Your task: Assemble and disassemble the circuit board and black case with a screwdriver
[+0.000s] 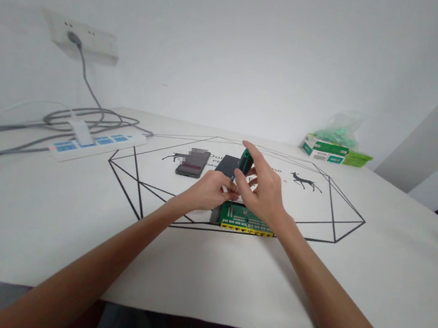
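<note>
Head view, so going big to small: the white wall (pixel 218 50) is filling the back, and the white tabletop (pixel 226 284) is stretching out below it, with black lines and deer prints showing. Grey cables (pixel 85 74) are looping around on the left, one running up to a wall socket (pixel 101 45). A power strip (pixel 95 145) is lying next to the loops, with a white plug (pixel 80 131) sticking up out of it. The right hand (pixel 266 189) is hovering over the middle, fingers wrapping around a green-and-black screwdriver (pixel 245 162) that's standing roughly upright. The left hand (pixel 209 189) is coming in low by the shaft, fingers curling in close, but I can't tell if they're actually gripping anything. Over at the far right, green-and-white boxes (pixel 325 147) are sitting by the wall with a clear plastic bag (pixel 340 129) resting on top. The green circuit board (pixel 246 218) is lying right under the hands, yellow edge facing the person. Behind the hands, a flat dark thing (pixel 227 164) is lying beside the phone (pixel 193 163).
</note>
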Tool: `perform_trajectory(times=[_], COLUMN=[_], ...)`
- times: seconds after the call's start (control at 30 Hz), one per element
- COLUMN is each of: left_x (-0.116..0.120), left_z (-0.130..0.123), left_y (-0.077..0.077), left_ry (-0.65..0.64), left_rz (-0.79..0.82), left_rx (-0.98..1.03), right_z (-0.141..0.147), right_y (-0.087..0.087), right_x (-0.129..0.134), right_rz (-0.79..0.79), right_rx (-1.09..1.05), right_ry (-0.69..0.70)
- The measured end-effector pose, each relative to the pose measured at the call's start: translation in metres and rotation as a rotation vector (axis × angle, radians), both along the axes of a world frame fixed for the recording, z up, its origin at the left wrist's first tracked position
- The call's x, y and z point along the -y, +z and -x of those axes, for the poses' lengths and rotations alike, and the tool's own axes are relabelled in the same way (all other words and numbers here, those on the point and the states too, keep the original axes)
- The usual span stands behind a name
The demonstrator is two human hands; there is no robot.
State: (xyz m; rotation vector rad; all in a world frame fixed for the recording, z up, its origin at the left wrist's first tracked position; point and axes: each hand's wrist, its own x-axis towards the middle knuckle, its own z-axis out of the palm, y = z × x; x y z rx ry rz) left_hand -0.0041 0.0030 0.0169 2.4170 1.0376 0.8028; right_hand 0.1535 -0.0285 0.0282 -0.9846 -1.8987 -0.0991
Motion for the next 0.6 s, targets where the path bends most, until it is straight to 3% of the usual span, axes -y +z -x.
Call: perform_trajectory(times=[0.27, 0.47, 0.6], left_x=[0.0, -0.0049, -0.0041], left_z=[0.0006, 0.0012, 0.0006], left_y=[0.0009, -0.0045, -0.0046], left_ry=[-0.087, -0.05, -0.044], left_rz=[0.099, -0.019, 0.0], left_rx=[0.024, -0.031, 0.006], right_z=[-0.0018, -0.0012, -0.0009], right_y=[-0.0024, -0.0062, -0.006], right_x=[-0.0025, -0.0076, -0.0067], right_rz=[-0.012, -0.061, -0.04], right_rx=[-0.004, -0.023, 0.0], right_ry=[0.011, -0.077, -0.067])
